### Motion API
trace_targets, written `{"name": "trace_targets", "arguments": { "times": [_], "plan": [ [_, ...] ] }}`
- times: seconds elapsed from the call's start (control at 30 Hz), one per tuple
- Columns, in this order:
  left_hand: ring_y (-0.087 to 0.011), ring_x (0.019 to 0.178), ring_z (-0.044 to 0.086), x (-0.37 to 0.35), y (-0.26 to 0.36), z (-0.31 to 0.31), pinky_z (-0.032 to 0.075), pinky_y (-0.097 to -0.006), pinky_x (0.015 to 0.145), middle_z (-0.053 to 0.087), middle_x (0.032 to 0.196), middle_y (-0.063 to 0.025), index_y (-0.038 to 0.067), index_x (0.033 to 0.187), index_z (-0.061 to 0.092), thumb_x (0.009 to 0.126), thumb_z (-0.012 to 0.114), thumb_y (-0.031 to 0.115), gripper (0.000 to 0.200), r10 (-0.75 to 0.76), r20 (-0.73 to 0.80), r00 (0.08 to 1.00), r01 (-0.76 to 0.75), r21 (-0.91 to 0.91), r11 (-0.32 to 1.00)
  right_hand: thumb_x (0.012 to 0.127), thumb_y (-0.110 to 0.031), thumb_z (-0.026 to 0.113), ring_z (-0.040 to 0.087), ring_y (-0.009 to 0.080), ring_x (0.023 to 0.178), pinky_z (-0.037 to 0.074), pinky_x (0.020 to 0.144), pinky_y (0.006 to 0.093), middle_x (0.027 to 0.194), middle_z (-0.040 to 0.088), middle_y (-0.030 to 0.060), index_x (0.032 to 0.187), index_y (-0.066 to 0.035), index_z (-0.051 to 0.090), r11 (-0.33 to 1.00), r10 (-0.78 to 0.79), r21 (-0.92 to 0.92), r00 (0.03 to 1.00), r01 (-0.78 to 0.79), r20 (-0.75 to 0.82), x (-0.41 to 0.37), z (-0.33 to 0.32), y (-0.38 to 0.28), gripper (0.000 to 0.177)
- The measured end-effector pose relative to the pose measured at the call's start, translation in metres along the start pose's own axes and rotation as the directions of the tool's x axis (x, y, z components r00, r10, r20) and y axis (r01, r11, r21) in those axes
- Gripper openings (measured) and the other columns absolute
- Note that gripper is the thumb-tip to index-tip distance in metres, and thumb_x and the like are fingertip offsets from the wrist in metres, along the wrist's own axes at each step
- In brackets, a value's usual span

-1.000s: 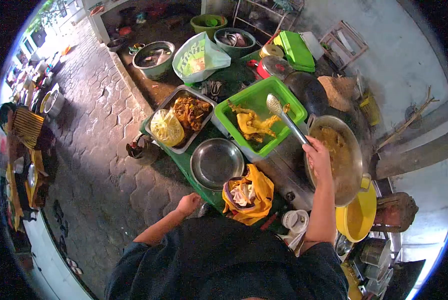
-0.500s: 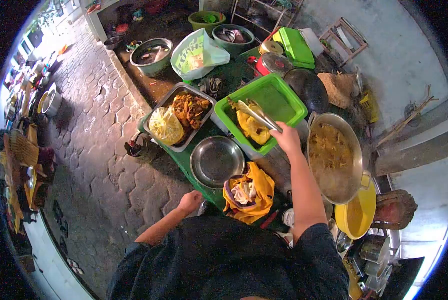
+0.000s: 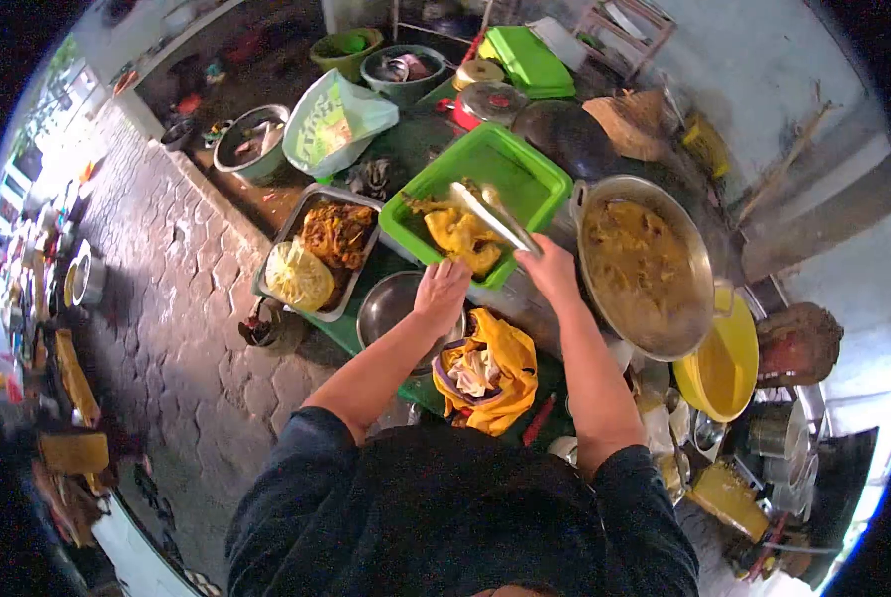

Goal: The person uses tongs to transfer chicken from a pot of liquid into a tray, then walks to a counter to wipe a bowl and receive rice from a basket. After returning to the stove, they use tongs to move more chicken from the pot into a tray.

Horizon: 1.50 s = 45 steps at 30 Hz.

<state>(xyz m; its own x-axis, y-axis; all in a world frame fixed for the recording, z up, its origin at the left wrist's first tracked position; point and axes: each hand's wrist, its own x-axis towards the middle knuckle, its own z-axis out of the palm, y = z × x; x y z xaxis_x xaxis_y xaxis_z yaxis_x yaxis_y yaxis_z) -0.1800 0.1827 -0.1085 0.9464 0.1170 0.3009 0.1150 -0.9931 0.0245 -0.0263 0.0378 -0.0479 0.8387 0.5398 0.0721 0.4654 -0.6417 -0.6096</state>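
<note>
From the head cam: right hand [image 3: 548,269] has fingers closed round the tongs [image 3: 495,216], seemingly for reach over the chicken [image 3: 455,234] in the green tub [image 3: 510,164]. Left hand's [image 3: 444,286] at the near rim, maybe steadying; can't tell if those fingers grip.

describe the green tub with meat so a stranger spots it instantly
Find the big round metal pot. The green tub sits just left of it in the picture. Unlike the green box farther back, it visibly holds yellow meat.
</note>
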Motion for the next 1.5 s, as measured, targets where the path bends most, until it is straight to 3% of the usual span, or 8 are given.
{"name": "trace_targets", "arguments": {
  "times": [0.3,0.5,0.57,1.0,1.1,1.23,1.3,1.5],
  "plan": [
    [-0.0246,0.129,0.033,0.039,-0.01,0.052,0.021,-0.0433,0.108,0.04,0.138,-0.0072,0.007,0.127,0.047,0.086,0.038,0.017,0.043,0.03,0.238,0.971,-0.093,0.259,0.961,0.075,-0.034,0.068,0.062,0.0356,0.086,0.049,0.073,0.0406,0.091,0.064,0.0216,0.111,-0.004,0.059,0.99,0.014,0.143,0.993,0.003,-0.117,-0.029,-0.011,0.005,0.048],
    [-0.0225,0.119,0.039,0.052,-0.008,0.022,0.025,-0.0408,0.103,0.04,0.134,-0.0059,0.01,0.12,0.052,0.085,0.043,0.02,0.037,0.097,0.295,0.951,-0.194,0.319,0.928,0.078,-0.034,0.07,0.047,0.0083,0.049,0.036,0.044,0.0252,0.065,0.056,0.0007,0.117,-0.006,0.058,0.825,0.269,0.532,0.961,-0.192,-0.07,-0.074,-0.069,0.033,0.05],
    [-0.0229,0.117,0.039,0.06,-0.006,0.016,0.028,-0.0402,0.1,0.044,0.125,-0.0062,0.01,0.104,0.061,0.081,0.051,0.018,0.027,0.118,0.299,0.947,-0.207,0.288,0.935,0.076,-0.036,0.069,0.062,0.021,0.09,0.046,0.081,0.032,0.097,0.066,0.0144,0.116,-0.006,0.059,0.826,0.428,0.452,0.896,-0.336,-0.116,-0.096,-0.107,0.037,0.052],
    [-0.0239,0.115,0.04,0.072,-0.002,0.023,0.029,-0.0393,0.099,0.044,0.122,-0.0047,0.01,0.104,0.059,0.078,0.054,0.012,0.027,0.131,0.293,0.947,-0.199,0.218,0.955,0.075,-0.025,0.066,0.056,0.0374,0.103,0.044,0.087,0.041,0.113,0.059,0.0182,0.12,-0.006,0.055,0.732,0.466,-0.275,0.752,-0.624,-0.466,-0.209,-0.245,0.125,0.05],
    [-0.0262,0.107,0.047,0.059,0.017,-0.007,0.035,-0.0399,0.095,0.045,0.123,-0.0076,0.012,0.108,0.054,0.078,0.054,0.011,0.03,0.119,-0.036,0.992,-0.109,0.196,0.974,0.075,-0.025,0.065,0.055,0.0354,0.103,0.044,0.085,0.0424,0.113,0.058,0.0179,0.121,-0.009,0.053,0.749,0.327,-0.427,0.844,-0.506,-0.426,-0.215,-0.248,0.143,0.05],
    [-0.0295,0.105,0.049,-0.005,0.057,0.001,0.039,-0.0447,0.091,0.047,0.122,-0.0137,0.016,0.12,0.052,0.085,0.05,0.017,0.036,0.148,0.243,0.959,-0.14,-0.047,0.989,0.077,-0.027,0.064,0.059,0.0358,0.093,0.046,0.078,0.0462,0.107,0.057,0.0149,0.123,-0.015,0.05,0.768,0.226,-0.526,0.923,-0.366,-0.312,-0.203,-0.241,0.14,0.049],
    [-0.0339,0.105,0.051,-0.047,0.07,0.04,0.042,-0.0467,0.087,0.047,0.121,-0.0174,0.017,0.126,0.048,0.087,0.048,0.024,0.039,0.175,0.632,0.755,0.157,-0.433,0.887,0.077,-0.025,0.064,0.059,0.0358,0.091,0.047,0.075,0.0463,0.103,0.057,0.0143,0.12,-0.014,0.051,0.759,0.159,-0.568,0.937,-0.318,-0.312,-0.19,-0.231,0.137,0.047],
    [-0.0363,0.099,0.056,-0.122,0.097,0.118,0.048,-0.0466,0.079,0.047,0.124,-0.0161,0.016,0.123,0.047,0.084,0.051,0.031,0.042,0.225,0.734,0.641,0.074,-0.351,0.933,0.079,-0.022,0.064,0.061,0.0345,0.089,0.049,0.071,0.0466,0.105,0.056,0.0137,0.12,-0.014,0.049,0.744,0.264,-0.577,0.942,-0.336,-0.208,-0.137,-0.201,0.161,0.045]
  ]
}}
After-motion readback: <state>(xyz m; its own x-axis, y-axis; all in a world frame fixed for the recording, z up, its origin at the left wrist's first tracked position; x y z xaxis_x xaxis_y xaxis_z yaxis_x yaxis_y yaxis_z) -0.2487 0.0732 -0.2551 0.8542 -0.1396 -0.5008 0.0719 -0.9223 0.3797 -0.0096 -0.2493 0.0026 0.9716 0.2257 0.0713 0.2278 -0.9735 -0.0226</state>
